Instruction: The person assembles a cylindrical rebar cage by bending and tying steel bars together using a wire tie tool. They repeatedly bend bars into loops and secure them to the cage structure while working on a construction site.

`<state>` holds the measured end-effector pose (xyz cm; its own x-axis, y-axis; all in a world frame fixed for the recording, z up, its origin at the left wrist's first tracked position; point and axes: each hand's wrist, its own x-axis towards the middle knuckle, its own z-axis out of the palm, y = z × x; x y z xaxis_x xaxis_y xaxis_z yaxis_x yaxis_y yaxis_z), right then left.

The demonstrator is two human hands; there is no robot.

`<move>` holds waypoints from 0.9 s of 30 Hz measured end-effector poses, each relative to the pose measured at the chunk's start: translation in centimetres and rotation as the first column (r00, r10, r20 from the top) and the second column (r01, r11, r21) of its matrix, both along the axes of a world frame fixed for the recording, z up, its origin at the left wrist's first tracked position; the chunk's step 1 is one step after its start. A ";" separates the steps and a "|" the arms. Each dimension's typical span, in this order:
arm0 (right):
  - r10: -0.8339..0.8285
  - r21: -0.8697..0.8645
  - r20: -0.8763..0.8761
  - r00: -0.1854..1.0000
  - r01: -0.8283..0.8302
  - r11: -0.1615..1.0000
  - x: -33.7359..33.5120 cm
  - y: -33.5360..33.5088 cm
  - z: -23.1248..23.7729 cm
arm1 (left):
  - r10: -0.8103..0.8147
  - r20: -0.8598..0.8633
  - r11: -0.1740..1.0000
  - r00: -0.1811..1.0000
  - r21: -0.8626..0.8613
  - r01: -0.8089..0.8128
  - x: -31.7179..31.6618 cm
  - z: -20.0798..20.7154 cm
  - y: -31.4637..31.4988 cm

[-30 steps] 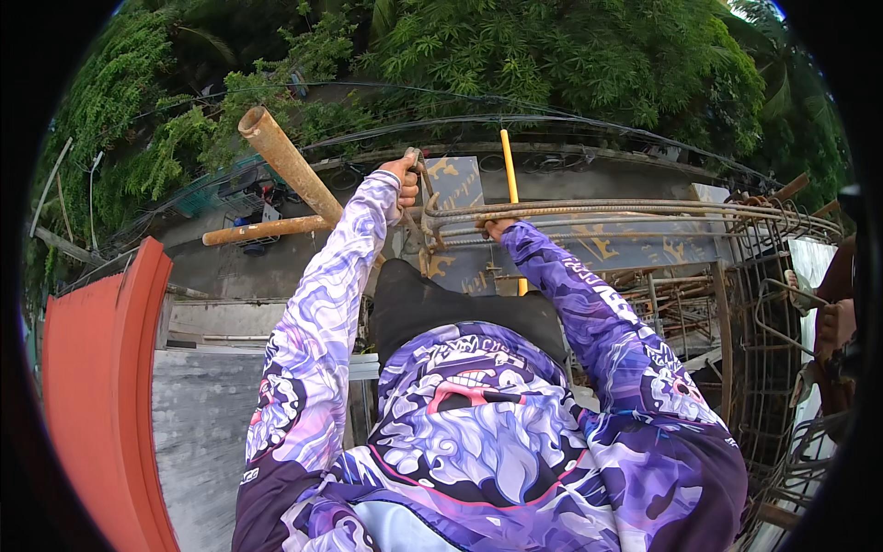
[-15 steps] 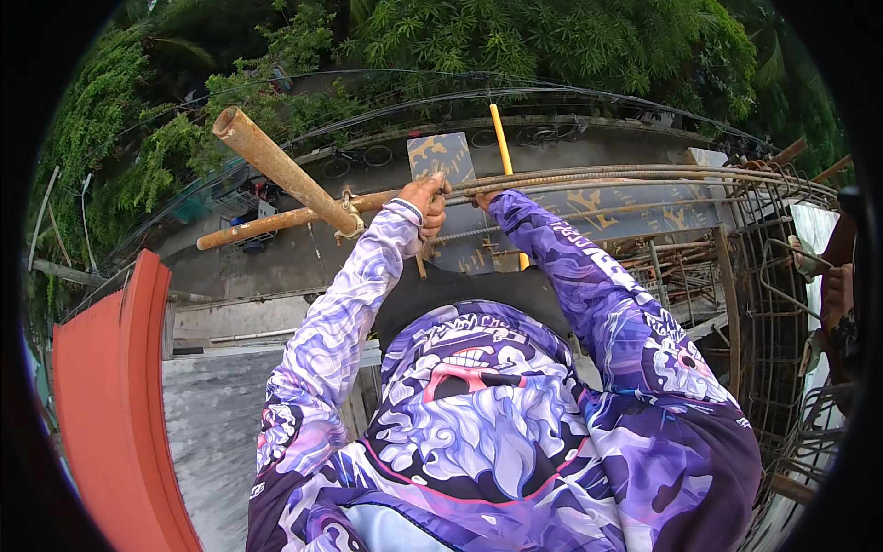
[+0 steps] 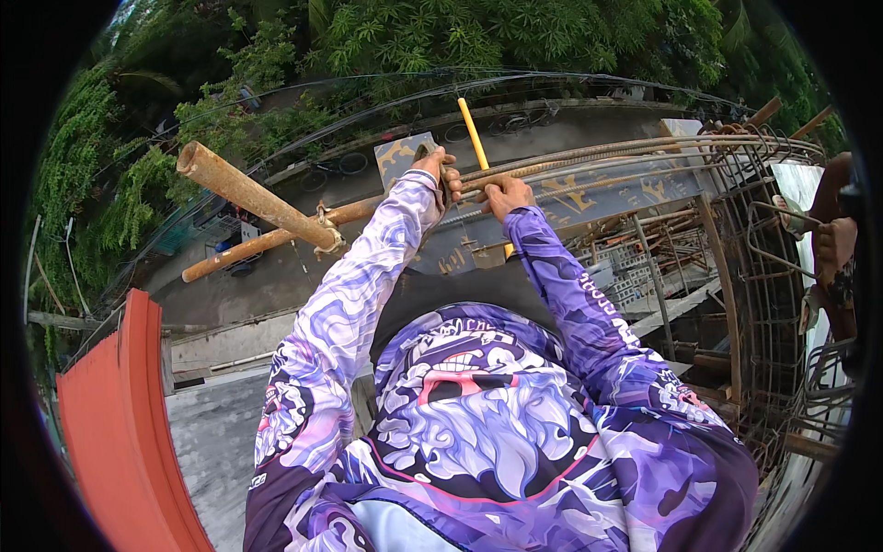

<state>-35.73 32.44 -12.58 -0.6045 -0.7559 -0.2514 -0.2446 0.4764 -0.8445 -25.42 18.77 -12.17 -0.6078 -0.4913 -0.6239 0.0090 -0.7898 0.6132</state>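
My left hand (image 3: 440, 175) is closed in a fist just above the steel rebars, around a dull, dirty piece whose kind I cannot make out. My right hand (image 3: 508, 195) sits close to its right, fingers curled onto the rebars (image 3: 607, 160), which run off to the right in a bundle. Under both hands lies a dark, stained board (image 3: 589, 204). A yellow pole (image 3: 474, 133) rises just beyond them. To the left, a rusty pipe (image 3: 258, 200) crosses a second rusty pipe (image 3: 241, 254), joined at a clamp (image 3: 326, 224).
A rebar cage (image 3: 763, 267) stands at the right, with another person's hand (image 3: 835, 247) beside it. A red metal panel (image 3: 120, 396) is at the lower left. Far below runs a road (image 3: 303, 170) with parked bicycles; cables (image 3: 368, 112) stretch across before the trees.
My right hand has come up from behind the rebars and now shows its back over them. The left fist has turned slightly and stays near the bars. The view has shifted a little.
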 end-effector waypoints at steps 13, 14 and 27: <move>-0.349 -0.145 0.519 0.780 0.482 0.864 -0.3 -5.9 -2.0 | -0.094 0.698 -0.030 0.710 -0.715 0.698 10.4 -7.6 -4.5; -0.324 -0.117 0.541 0.776 0.452 0.884 0.7 -6.0 -1.1 | -0.028 0.530 -0.011 0.848 -0.848 0.530 11.2 -9.6 -4.7; -0.133 0.142 -0.241 0.961 0.171 0.975 1.2 -5.1 6.2 | 0.068 0.432 -0.092 0.899 -0.895 0.437 10.1 -4.9 -3.8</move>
<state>-34.56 27.30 -6.34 -0.7644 -0.6121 -0.2024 -0.3368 0.6468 -0.6843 -15.33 14.99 -17.05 -0.7483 -0.6158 0.2466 -0.3500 0.6823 0.6418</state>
